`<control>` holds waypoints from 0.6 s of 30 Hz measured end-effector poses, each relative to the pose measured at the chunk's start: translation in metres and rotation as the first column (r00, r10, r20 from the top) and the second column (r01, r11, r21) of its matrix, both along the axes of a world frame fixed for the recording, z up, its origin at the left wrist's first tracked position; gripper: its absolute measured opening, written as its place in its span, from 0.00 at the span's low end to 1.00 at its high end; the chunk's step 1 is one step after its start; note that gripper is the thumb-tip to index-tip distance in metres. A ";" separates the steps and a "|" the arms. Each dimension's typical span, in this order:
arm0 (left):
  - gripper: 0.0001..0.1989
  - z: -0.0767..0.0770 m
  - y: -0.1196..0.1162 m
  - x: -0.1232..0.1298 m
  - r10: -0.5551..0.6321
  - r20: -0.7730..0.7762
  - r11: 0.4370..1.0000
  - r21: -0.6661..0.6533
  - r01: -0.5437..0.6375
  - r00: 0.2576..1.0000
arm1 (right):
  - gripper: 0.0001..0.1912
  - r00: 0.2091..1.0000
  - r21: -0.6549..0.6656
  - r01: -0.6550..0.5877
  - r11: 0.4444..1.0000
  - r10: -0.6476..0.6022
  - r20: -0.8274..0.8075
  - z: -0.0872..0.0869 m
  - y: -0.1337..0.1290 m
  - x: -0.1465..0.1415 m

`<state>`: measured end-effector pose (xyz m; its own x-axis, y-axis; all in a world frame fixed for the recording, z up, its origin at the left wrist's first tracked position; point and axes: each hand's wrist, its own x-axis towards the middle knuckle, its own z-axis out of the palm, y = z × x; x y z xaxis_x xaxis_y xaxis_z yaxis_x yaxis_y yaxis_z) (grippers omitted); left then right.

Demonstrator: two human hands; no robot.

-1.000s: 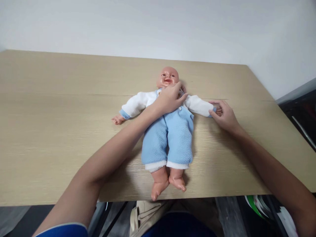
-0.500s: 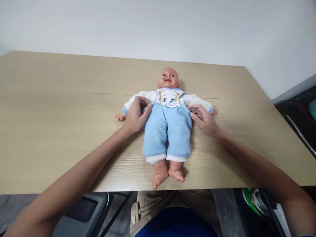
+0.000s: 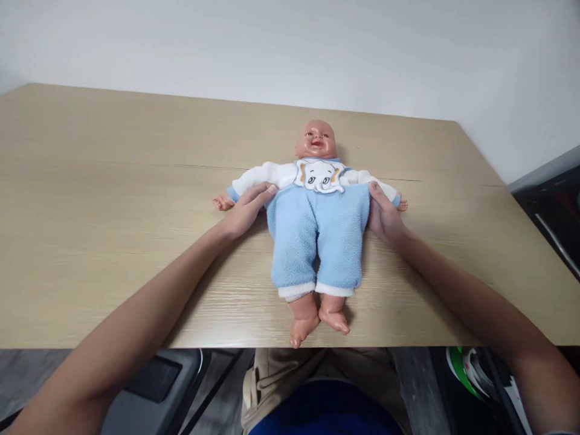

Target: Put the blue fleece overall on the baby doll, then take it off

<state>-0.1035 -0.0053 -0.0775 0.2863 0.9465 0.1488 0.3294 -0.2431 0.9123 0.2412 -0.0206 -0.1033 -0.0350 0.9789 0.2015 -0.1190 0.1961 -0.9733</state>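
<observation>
A bald baby doll lies on its back on the wooden table, head away from me and bare feet near the front edge. It wears a white top with blue cuffs and an elephant face on the chest, plus fuzzy light-blue pants with white hems. At the waist's left side, my left hand is closed on the pants' edge. My right hand pinches the opposite side of the waistband, thumb on top. Between the two hands the waistband is stretched wide.
The light wooden table has a thin seam across it and meets a white wall behind. A dark object stands past the right edge. Below the front edge are a grey case-like object and a green-and-white round item.
My right hand has gripped the waistband and pulled it outward to the right, widening it. My left hand has its fingers lower and flatter at the waist. The view has shifted slightly.
</observation>
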 end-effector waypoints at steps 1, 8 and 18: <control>0.26 -0.001 0.001 0.000 0.006 0.053 0.999 -0.035 -0.004 0.999 | 0.31 1.000 -0.004 0.017 1.000 -0.017 0.019 -0.002 0.001 0.000; 0.29 -0.018 0.007 0.007 0.093 0.063 0.992 0.078 -0.098 0.994 | 0.14 0.822 0.244 0.108 0.964 -0.225 0.524 -0.001 -0.012 0.015; 0.12 0.024 -0.013 0.042 0.249 -0.107 0.876 0.449 -0.176 0.963 | 0.32 0.469 0.519 -0.009 0.855 -0.455 0.757 0.010 -0.006 0.115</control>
<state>-0.0616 -0.0179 -0.0539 0.1392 0.8388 0.5264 0.5477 -0.5080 0.6648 0.3565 -0.0263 -0.0936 -0.2027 0.8021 0.5617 0.8019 0.4652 -0.3750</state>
